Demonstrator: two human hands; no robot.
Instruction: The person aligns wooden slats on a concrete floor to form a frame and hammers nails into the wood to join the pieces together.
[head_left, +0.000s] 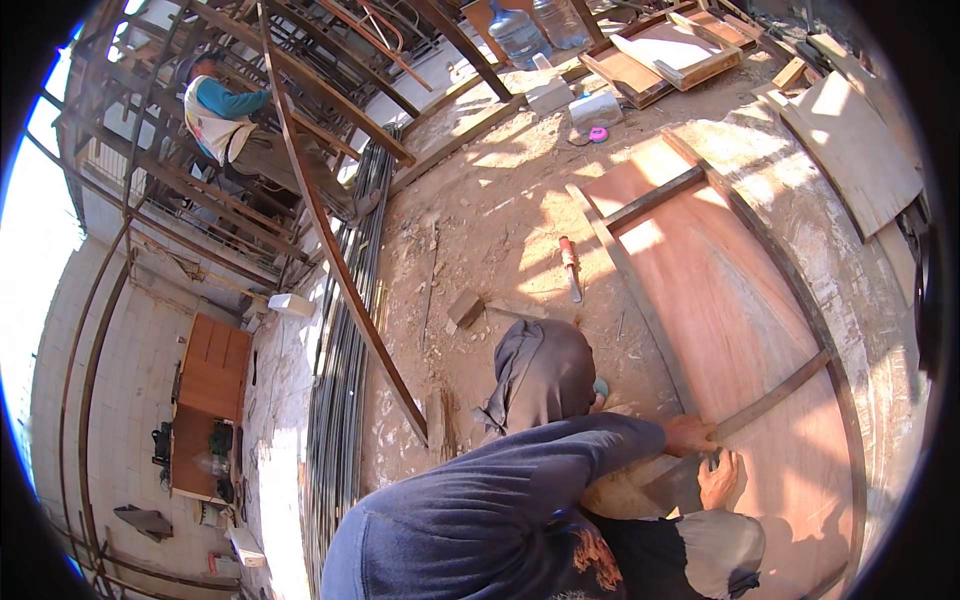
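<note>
Neither my left hand nor my right hand shows in view. A crouching co-worker in a dark blue top and a grey head cloth (540, 370) fills the lower middle. That person's hand (688, 435) rests at the near end of a wooden crosspiece (775, 395) on a framed plywood panel (720, 285). Just below it, a second hand (717, 480) lies against the panel, bent at the fingers; it appears to be the same person's, though its arm is hidden. A dark flat piece (672, 485) sits beside these hands, its kind unclear.
A red-handled chisel-like tool (568, 262) and a wood block (465, 308) lie on the dirt. Long metal rods (345, 400) run along the left, near a slanting wooden pole (330, 235). Another person (225, 115) stands among timber frames. Water jugs (518, 38) and boards (850, 150) are at the back.
</note>
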